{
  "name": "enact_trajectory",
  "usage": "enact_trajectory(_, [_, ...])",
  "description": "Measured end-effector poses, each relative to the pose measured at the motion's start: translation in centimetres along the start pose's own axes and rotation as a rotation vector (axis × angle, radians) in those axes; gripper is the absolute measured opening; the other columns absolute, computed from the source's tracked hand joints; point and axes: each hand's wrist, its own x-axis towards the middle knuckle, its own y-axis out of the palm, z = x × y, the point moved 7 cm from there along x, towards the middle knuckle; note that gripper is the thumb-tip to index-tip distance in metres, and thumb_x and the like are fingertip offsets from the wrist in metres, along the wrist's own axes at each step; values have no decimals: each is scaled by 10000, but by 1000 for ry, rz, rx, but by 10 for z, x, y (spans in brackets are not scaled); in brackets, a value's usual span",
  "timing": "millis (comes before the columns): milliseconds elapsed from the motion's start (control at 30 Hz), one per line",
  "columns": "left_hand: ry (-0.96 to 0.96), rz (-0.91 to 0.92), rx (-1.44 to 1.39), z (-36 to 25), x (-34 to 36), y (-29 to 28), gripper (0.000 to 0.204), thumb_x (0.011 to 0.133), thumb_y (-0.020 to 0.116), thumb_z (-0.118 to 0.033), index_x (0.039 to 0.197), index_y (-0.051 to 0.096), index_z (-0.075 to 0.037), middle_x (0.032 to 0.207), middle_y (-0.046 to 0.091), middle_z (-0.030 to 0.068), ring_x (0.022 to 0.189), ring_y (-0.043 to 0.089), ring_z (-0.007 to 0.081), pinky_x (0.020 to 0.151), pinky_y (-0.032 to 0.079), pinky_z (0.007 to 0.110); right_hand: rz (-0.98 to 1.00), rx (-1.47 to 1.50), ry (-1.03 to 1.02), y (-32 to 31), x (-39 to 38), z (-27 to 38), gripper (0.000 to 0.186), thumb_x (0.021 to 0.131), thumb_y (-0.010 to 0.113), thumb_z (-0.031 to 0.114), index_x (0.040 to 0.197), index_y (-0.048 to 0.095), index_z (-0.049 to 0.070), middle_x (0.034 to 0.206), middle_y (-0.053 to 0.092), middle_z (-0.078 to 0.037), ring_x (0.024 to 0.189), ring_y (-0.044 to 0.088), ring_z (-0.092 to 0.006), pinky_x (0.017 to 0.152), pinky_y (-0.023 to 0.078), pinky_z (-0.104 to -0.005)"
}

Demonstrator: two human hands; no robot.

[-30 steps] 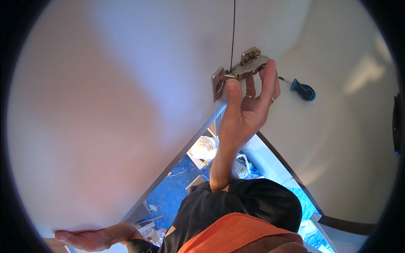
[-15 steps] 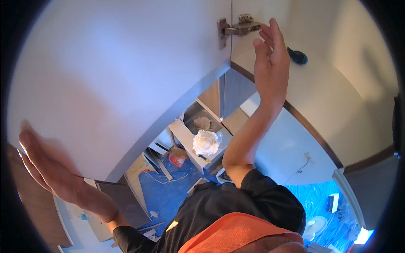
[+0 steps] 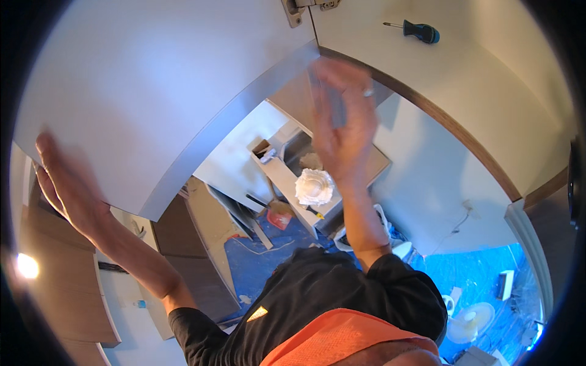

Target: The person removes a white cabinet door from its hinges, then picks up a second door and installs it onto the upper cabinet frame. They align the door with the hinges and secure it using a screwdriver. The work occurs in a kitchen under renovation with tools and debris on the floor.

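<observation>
A large white cabinet door (image 3: 183,79) fills the upper left. My left hand (image 3: 79,189) holds its free edge, the thumb on the white face and the other fingers beyond the edge. Blurred by motion, my right hand (image 3: 348,122) is raised just below the cabinet's brown front edge (image 3: 421,97), its thumb and fingers apart and nothing visible in them. A metal hinge (image 3: 295,12) joins door and cabinet at the top, partly cut off by the picture's edge. On the white cabinet panel (image 3: 482,91) lies a screwdriver (image 3: 421,32) with a dark blue-black handle.
Below stands a counter with a sink (image 3: 296,149) and a white crumpled bundle (image 3: 314,186). A red dustpan (image 3: 279,219) and leaning boards (image 3: 235,210) are beside it. Blue sheeting (image 3: 256,256) covers the floor. Brown cabinets (image 3: 67,274) line the left; a white fan (image 3: 470,322) stands lower right.
My right hand has dropped down and left, away from the hinge, uncovering the screwdriver. My left hand stays at the door's edge. The whole view has shifted, so the hinge sits higher.
</observation>
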Motion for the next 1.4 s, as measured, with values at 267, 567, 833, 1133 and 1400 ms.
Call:
enact_trajectory(267, [95,3,259,-29,-12,2,808,922,656,-602,1451,533,-4,1407,590,156,1231,601,279,1048,475,392,207,1293,837,128,-87,-73,336,1076,538,330,1213,527,23,1096,647,-148,981,706,-243,890,595,-412])
enact_trajectory(567, [105,314,34,-16,34,3,758,986,636,-512,1451,473,64,1371,583,199,1156,630,279,949,548,366,106,1668,470,136,-51,-57,256,1109,451,287,1117,446,31,1102,662,-181,938,743,-276,812,635,-387])
enact_trajectory(833, [149,422,41,-28,56,2,723,997,638,-490,1403,491,90,1252,634,210,1017,679,241,790,621,332,133,1682,379,129,-48,-53,268,1101,458,263,1099,437,-5,1101,631,-194,984,727,-317,875,625,-420])
enact_trajectory(1133, [124,452,62,-33,60,1,706,1027,593,-476,1436,450,81,1268,621,209,1027,675,261,813,621,342,223,1679,343,126,-45,-57,291,1098,455,264,1122,462,-27,1111,638,-200,1045,713,-295,908,621,-387])
enact_trajectory(1400, [150,440,53,-41,50,4,626,1050,571,-434,1424,473,59,1294,620,182,1077,660,246,864,607,341,177,1711,355,125,-47,-55,304,1099,444,250,1150,438,-50,1102,636,-220,1035,710,-313,918,618,-399])
